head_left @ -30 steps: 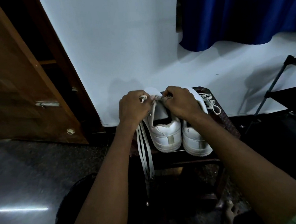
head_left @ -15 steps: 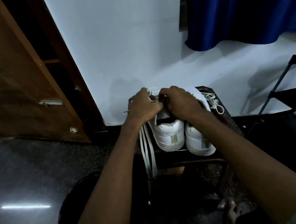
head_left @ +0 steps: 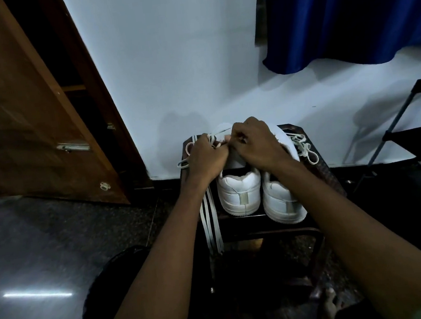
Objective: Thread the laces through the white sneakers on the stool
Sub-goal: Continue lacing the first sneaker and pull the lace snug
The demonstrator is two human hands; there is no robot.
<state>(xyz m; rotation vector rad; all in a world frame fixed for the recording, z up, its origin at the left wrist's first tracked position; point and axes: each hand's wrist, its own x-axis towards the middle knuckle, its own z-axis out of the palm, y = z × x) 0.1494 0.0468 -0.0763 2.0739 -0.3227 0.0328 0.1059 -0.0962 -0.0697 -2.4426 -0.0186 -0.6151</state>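
Note:
Two white sneakers stand heel-toward-me on a dark stool [head_left: 324, 174] against the wall. Over the front of the left sneaker [head_left: 240, 195] my left hand [head_left: 205, 159] and my right hand [head_left: 257, 144] meet, both with curled fingers pinching a white lace [head_left: 210, 226]. Long strands of that lace hang down past the stool's left edge. The right sneaker [head_left: 283, 203] sits beside it, partly under my right forearm. A second loose lace [head_left: 304, 147] lies bunched on the stool to its right. The eyelets are hidden by my hands.
A brown wooden door [head_left: 20, 113] stands open at the left. A blue curtain [head_left: 344, 12] hangs at the upper right, and a black rack [head_left: 407, 135] stands at the right. A dark round object [head_left: 109, 292] sits on the shiny dark floor by my left arm.
My hands have drawn together over the left sneaker and shifted slightly toward its toe. The hanging lace strands stay by the stool's left edge.

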